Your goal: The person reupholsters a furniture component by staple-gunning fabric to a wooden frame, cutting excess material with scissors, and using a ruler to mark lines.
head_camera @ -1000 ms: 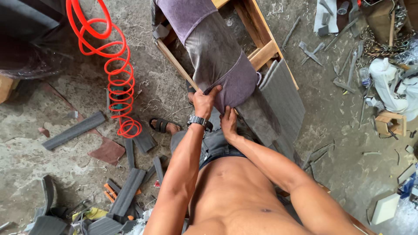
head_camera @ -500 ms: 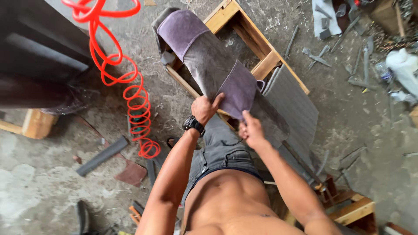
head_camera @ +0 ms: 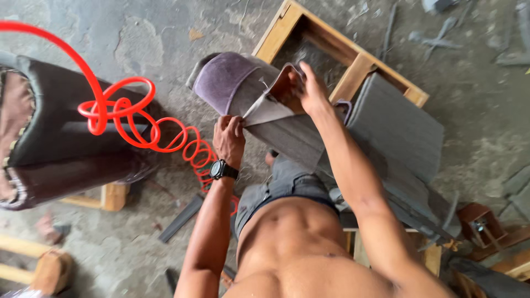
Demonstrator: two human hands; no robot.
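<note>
**Both hands on fabric flap at upholstered piece, straight ahead of torso**

Left hand (head_camera: pixel 229 138) pinches the lower edge of a grey fabric flap (head_camera: pixel 266 110), fingers closed on it, wristwatch (head_camera: pixel 223 169) on that wrist. Right hand (head_camera: pixel 311 88) is farther out and higher, gripping the peeled-back top of the same flap; fingers curl over it, exact grip partly hidden. Hands are apart, left near, right far.

The flap belongs to a padded, fabric-covered furniture part (head_camera: pixel 243 83) with a rounded purple-grey end. It lies ahead of the hands, long axis running diagonally from upper left down to lower right, toward the person's legs. It rests against a wooden frame (head_camera: pixel 353 66) on the concrete floor (head_camera: pixel 138 33).

Left hand is nearer the body; right arm is stretched across the piece. A ribbed grey panel (head_camera: pixel 397 127) sits just right of the right arm. A coiled orange air hose (head_camera: pixel 138 121) hangs well left, in front of a dark leather seat (head_camera: pixel 61 138).
</note>
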